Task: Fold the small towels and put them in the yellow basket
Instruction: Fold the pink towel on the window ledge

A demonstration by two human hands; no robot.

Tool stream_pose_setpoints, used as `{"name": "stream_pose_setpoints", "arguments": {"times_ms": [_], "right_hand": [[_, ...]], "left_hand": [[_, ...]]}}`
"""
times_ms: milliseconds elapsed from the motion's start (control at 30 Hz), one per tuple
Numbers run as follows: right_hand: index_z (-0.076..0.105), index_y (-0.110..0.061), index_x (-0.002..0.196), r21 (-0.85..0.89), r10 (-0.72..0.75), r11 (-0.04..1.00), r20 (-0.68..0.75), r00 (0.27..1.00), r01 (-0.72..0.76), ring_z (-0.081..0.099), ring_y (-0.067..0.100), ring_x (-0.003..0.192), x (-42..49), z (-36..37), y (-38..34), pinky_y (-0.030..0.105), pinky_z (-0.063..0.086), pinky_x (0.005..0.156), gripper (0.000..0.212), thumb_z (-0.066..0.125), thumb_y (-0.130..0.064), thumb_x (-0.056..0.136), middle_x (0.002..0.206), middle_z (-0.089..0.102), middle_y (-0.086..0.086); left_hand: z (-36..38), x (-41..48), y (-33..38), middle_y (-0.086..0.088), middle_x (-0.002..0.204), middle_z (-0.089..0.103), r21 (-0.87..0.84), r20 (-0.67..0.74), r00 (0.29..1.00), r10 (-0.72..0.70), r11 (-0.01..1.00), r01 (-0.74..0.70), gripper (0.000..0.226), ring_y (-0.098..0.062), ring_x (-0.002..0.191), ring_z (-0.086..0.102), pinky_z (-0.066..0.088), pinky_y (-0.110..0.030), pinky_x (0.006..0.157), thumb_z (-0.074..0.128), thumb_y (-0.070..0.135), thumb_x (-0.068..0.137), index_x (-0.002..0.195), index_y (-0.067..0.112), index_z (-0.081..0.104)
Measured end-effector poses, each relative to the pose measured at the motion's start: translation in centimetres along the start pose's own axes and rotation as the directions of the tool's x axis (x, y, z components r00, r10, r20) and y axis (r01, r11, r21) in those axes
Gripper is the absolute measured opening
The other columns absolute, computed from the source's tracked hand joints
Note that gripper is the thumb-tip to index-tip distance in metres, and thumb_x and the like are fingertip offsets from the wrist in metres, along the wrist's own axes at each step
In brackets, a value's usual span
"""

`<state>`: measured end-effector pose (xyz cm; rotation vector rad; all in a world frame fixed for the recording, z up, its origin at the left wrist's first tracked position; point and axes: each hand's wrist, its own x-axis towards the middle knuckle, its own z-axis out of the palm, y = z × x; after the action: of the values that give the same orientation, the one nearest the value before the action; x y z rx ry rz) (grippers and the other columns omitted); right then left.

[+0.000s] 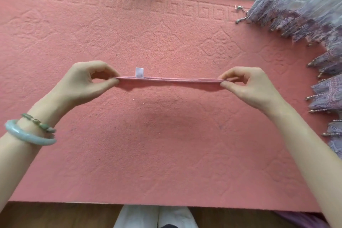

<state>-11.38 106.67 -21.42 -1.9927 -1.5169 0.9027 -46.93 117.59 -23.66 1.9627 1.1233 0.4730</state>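
Pale-green bangle, beaded bracelet, white trousers

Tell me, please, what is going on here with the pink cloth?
A person holds a small pink towel stretched taut between both hands, above a pink mat. The left hand pinches one end and the right hand pinches the other. The towel looks doubled over, seen edge-on, with a white label sticking up. It is not yet set down.

No writing can be read. The only label is a small white tag standing up from the edge of the pink towel; its faint print is too blurred to make out.
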Motion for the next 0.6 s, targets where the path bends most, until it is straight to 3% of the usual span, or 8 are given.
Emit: {"name": "stream_pose_setpoints", "arguments": {"times_ms": [133,267,333,400,467,533,600], "right_hand": [[0.071,-0.011,0.081,0.166,0.088,0.978,0.226,0.97,-0.127,0.064,0.009,0.068,-1.4,0.3,0.8,0.021,0.052,0.071,0.008,0.07,-0.004,0.079,0.076,0.072,0.006],[0.07,-0.006,0.085,0.158,0.262,0.933,0.319,0.911,-0.324,0.061,0.006,0.055,-0.5,4.1,4.1,0.019,0.053,0.059,0.006,0.068,-0.002,0.081,0.069,0.067,0.007],[0.07,-0.005,0.088,0.075,0.33,0.93,0.267,0.906,-0.361,0.061,0.005,0.053,0.5,6.9,6.0,0.02,0.053,0.057,0.007,0.069,-0.006,0.081,0.067,0.066,0.005],[0.073,-0.01,0.088,-0.049,0.333,0.943,0.145,0.932,-0.329,0.063,0.009,0.066,1.6,9.5,7.4,0.026,0.051,0.07,0.009,0.07,-0.014,0.08,0.074,0.069,0.003],[0.074,-0.012,0.091,-0.137,0.303,0.945,0.039,0.952,-0.295,0.063,0.014,0.084,2.3,10.8,7.7,0.023,0.044,0.079,0.013,0.068,-0.017,0.081,0.086,0.071,0.003],[0.073,-0.012,0.093,-0.176,0.279,0.946,0.015,0.96,-0.273,0.063,0.017,0.093,2.8,11.2,7.6,0.019,0.04,0.079,0.015,0.065,-0.017,0.083,0.093,0.072,0.005],[0.073,-0.012,0.094,-0.218,0.271,0.941,0.023,0.962,-0.26,0.063,0.019,0.096,3.1,11.1,7.7,0.021,0.041,0.081,0.015,0.064,-0.018,0.083,0.097,0.072,0.006]], "left_hand": [[0.1,-1.6,-0.6,-0.004,0.072,0.073,-0.082,0.145,0.972,-0.184,0.977,0.197,0.016,-0.015,0.063,0.067,0.053,-0.029,0.063,0.072,0.005,0.076,0.079,0.021,0.071],[2.4,-1.3,-2.9,0.004,0.067,0.072,-0.021,0.161,0.94,-0.3,0.951,0.307,0.016,-0.007,0.056,0.064,0.053,-0.017,0.059,0.075,0.007,0.076,0.077,0.023,0.072],[4.7,-0.9,-4.6,0.005,0.064,0.071,0.051,0.113,0.93,-0.349,0.937,0.346,0.013,-0.007,0.06,0.065,0.054,-0.019,0.061,0.075,0.012,0.077,0.079,0.025,0.071],[7.5,-0.5,-6.0,0.005,0.076,0.07,0.138,-0.002,0.919,-0.395,0.91,0.391,0.01,-0.008,0.072,0.064,0.049,-0.016,0.066,0.071,0.016,0.081,0.09,0.019,0.072],[10.2,-0.2,-6.8,-0.002,0.094,0.069,0.147,-0.134,0.896,-0.422,0.886,0.44,0.018,-0.012,0.084,0.062,0.049,-0.021,0.079,0.065,0.016,0.087,0.104,0.013,0.067],[12.1,-0.1,-6.8,-0.007,0.107,0.065,0.141,-0.224,0.885,-0.407,0.885,0.443,0.026,-0.019,0.099,0.059,0.048,-0.033,0.094,0.06,0.015,0.09,0.115,0.009,0.06],[13.3,-0.1,-6.5,-0.01,0.111,0.06,0.177,-0.284,0.888,-0.363,0.89,0.42,0.029,-0.023,0.107,0.053,0.042,-0.034,0.099,0.055,0.011,0.092,0.121,0.006,0.054]]}}
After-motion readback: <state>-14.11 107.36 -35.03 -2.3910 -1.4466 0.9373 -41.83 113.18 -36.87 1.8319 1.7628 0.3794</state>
